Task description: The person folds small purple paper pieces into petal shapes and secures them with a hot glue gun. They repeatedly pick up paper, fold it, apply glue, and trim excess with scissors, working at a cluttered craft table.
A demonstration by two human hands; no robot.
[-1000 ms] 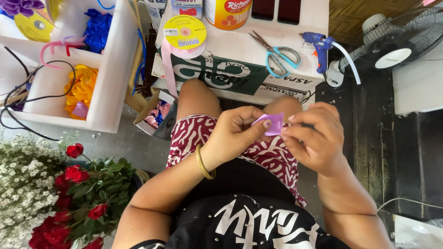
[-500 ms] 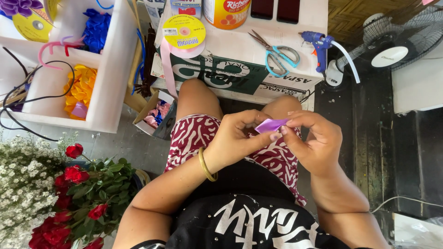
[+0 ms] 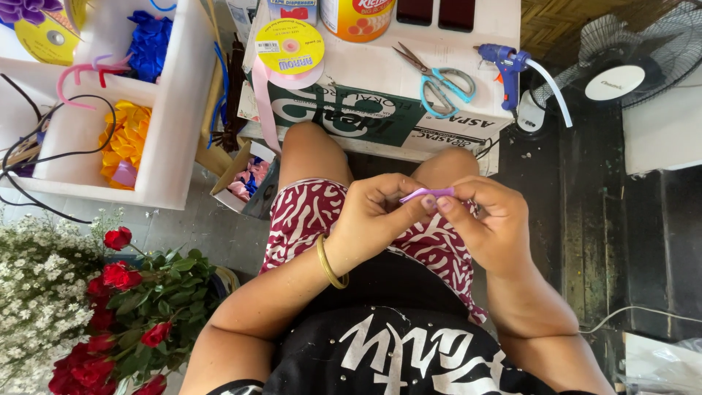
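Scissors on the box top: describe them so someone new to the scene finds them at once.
Start at the white-topped cardboard box in front of the person's knees. On its top, right of the yellow ribbon spool and left of the blue glue gun, lie the scissors, blades shut and pointing up-left. Their light blue loop handles and metal blades set them apart from everything else there.

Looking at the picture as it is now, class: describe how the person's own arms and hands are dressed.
Both forearms are bare, with no sleeves showing. The left hand has a thin gold bangle round its wrist. The right hand wears no bangle or watch; rings cannot be made out.
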